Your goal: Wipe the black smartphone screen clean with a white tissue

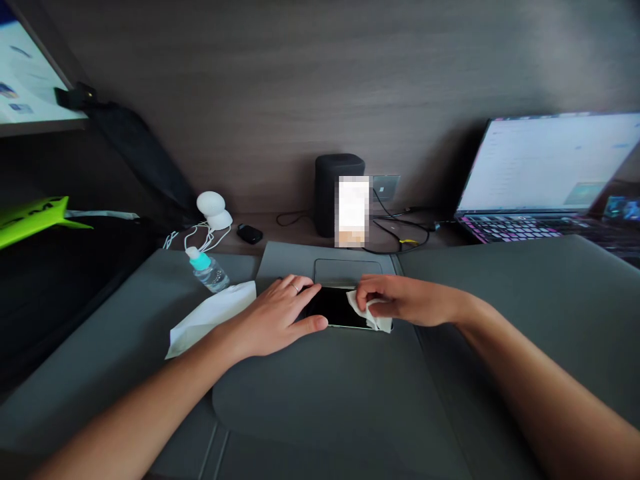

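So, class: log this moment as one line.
left hand: steadies phone | right hand: presses wipe on phone | nearby: tissue, bottle

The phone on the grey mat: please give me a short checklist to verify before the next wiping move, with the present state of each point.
1. Phone lies flat on the grey mat: ok.
2. Left hand steadies the phone's left end: ok.
3. Right hand grips the white wipe against the screen: ok.
4. Small spray bottle stands apart from the phone: ok.
5. Spare tissue is beside the left wrist, off the phone: ok.
6. Screen is free of smudges: cannot tell.
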`<state>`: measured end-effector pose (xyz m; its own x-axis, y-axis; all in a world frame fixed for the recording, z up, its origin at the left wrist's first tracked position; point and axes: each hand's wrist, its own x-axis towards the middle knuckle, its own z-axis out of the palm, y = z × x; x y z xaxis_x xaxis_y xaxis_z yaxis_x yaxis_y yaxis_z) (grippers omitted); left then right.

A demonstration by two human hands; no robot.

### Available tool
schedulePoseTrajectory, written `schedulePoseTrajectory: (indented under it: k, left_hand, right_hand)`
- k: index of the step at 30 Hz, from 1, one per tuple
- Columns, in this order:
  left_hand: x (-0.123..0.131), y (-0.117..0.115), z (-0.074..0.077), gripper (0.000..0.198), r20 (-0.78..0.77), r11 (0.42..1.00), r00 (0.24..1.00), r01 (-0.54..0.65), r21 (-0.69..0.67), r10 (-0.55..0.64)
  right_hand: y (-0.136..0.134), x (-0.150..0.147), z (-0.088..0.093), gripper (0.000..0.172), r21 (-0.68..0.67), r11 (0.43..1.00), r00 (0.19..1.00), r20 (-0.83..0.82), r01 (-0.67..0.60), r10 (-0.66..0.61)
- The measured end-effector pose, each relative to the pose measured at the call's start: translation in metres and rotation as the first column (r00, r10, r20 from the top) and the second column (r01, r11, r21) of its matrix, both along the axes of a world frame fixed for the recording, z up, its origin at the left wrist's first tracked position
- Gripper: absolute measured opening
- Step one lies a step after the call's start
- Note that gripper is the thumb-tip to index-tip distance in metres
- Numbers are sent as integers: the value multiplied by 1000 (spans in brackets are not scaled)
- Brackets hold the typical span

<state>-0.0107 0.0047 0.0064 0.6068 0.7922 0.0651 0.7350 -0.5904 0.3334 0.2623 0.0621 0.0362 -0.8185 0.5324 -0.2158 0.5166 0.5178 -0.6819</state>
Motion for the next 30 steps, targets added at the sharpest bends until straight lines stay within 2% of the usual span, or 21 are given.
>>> schedulePoseTrajectory:
  k: [3, 10, 16, 20, 23, 30]
  left_hand:
    - [0, 0, -1, 64, 11, 1000, 1000, -4, -3, 4]
    - [-2, -1, -5, 71, 12, 1000, 1000, -19, -16, 20]
    - [-2, 0, -6, 70, 14, 1000, 1000, -11, -14, 11]
    - [0, 1, -4, 66, 3, 1000, 1000, 3, -7, -3]
    - [0, 1, -3, 64, -1, 1000, 1000, -3, -5, 3]
    - [0, 0, -4, 63, -7, 1000, 1000, -11, -14, 10]
  right_hand:
    - [-2, -12, -8, 14, 80, 997, 997, -73, -12, 18]
    - [-12, -43, -30, 29, 274, 960, 970, -244, 55, 14]
    - [-24, -58, -29, 27, 354, 935, 956, -270, -10, 113]
    - [-26, -58, -25, 14, 313, 946, 953, -253, -83, 167]
    - [-23, -49, -19, 15, 232, 967, 959, -234, -105, 161]
    - [-12, -11, 1, 13, 26, 990, 990, -19, -136, 137]
